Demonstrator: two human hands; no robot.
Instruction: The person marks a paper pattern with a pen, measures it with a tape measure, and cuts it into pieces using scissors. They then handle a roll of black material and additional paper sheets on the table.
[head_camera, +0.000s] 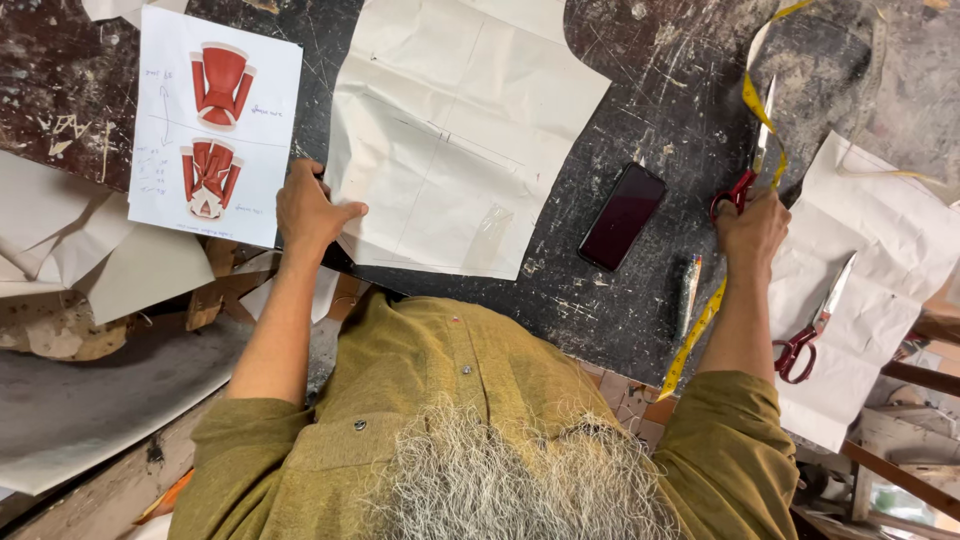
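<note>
My left hand (308, 211) grips the lower left edge of a large creased sheet of white pattern paper (460, 120) with faint pencil lines, lying on the dark scratched worktable (650, 100). My right hand (752, 228) is closed around the red handles of a pair of scissors (757, 150), whose blades point away from me. A yellow measuring tape (700, 330) runs under that hand and hangs over the table's near edge.
A printed sheet with two red garment drawings (215, 125) lies left of the pattern paper. A dark phone (622, 216) and a pen (688, 295) lie between my hands. A second pair of red-handled scissors (812, 325) rests on white paper (880, 260) at right.
</note>
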